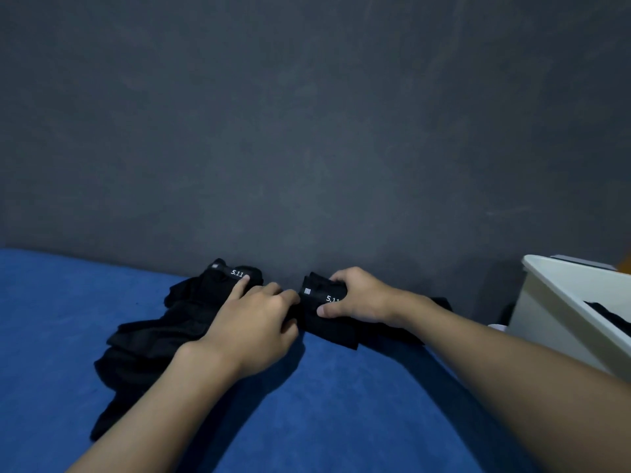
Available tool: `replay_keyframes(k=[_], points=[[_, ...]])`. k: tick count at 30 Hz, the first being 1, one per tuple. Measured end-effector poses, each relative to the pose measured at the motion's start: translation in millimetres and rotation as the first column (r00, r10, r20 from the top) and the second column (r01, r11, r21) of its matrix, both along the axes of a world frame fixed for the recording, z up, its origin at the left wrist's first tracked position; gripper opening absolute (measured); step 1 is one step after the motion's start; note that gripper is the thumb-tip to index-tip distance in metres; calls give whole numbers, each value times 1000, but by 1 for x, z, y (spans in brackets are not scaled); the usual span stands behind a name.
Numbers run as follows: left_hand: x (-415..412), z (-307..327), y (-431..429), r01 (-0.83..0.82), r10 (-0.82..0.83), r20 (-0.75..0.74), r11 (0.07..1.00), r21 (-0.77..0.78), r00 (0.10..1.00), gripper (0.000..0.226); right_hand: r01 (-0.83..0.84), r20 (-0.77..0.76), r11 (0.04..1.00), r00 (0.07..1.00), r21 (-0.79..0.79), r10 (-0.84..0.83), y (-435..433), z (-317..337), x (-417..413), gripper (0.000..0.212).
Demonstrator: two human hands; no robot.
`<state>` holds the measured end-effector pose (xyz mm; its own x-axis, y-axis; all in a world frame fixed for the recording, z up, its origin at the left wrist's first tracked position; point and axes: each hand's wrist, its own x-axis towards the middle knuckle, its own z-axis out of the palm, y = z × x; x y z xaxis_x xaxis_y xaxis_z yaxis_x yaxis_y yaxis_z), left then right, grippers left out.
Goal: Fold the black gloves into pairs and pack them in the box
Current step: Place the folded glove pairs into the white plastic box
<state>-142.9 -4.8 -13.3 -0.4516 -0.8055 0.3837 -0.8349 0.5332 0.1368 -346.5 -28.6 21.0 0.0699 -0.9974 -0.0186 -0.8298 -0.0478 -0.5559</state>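
A dark grey wall [307, 114] fills everything beyond the hands and meets the blue cloth surface [324, 404] in a line just past the fingertips, so there is hardly any room ahead. The open blue cloth lies on the near side of both hands, between the forearms, and out past the left hand's far side. To the right of the right forearm, well apart from the hand itself, stands a white plastic box [546, 322] with its rim tilted toward the wall and something black lying inside. Under and left of the left hand [252, 326] sprawls a loose heap of black fabric gloves [153, 336] that runs back along the left forearm. The right hand [362, 297] clamps a folded black glove [324, 322] against the cloth, thumb on its near side and fingers curled over its far edge by the wall. The two hands are nearly touching. The left hand's forefinger lies straight on the topmost glove of the heap, while its other fingers curl against the folded glove's edge; whether they pinch it I cannot tell. That forefinger touches a white "5.11" mark [236, 273]; a second "5.11" [332, 298] shows between the right thumb and fingers, beside a small white square logo [307, 291].
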Motion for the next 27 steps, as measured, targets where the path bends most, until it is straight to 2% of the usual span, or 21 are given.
replay_keyframes(k=[3,5,10,12,16,18,20,23,25,27], points=[[2,3,-2,17,-23,-124,999,-50,992,39,-19,14,998,1000,-62,20,7,10,2,31],[2,8,0,12,-19,-260,1000,-29,965,44,-28,12,992,999,-123,30,13,20,2,31],[0,24,9,61,17,-611,992,108,792,58,-26,56,971,998,-237,40,36,54,-3,32],[-4,34,16,115,54,-756,979,168,652,60,-30,58,960,997,-278,48,48,69,-5,33],[-19,58,39,315,151,-945,917,243,288,53,-48,71,944,995,-326,75,78,93,-11,31],[-32,69,53,491,188,-979,848,200,74,48,-72,67,936,993,-345,101,94,103,-15,31],[-46,81,63,574,184,-982,809,129,-39,43,-94,66,929,990,-359,125,112,113,-21,31],[-68,102,77,598,163,-980,799,64,-113,44,-86,46,911,992,-403,114,139,127,-36,31],[-84,117,86,615,130,-985,788,34,-113,45,-53,53,905,995,-423,83,156,135,-50,32],[-102,132,94,645,91,-992,764,16,-84,45,-14,159,911,983,-412,88,174,143,-67,34]])
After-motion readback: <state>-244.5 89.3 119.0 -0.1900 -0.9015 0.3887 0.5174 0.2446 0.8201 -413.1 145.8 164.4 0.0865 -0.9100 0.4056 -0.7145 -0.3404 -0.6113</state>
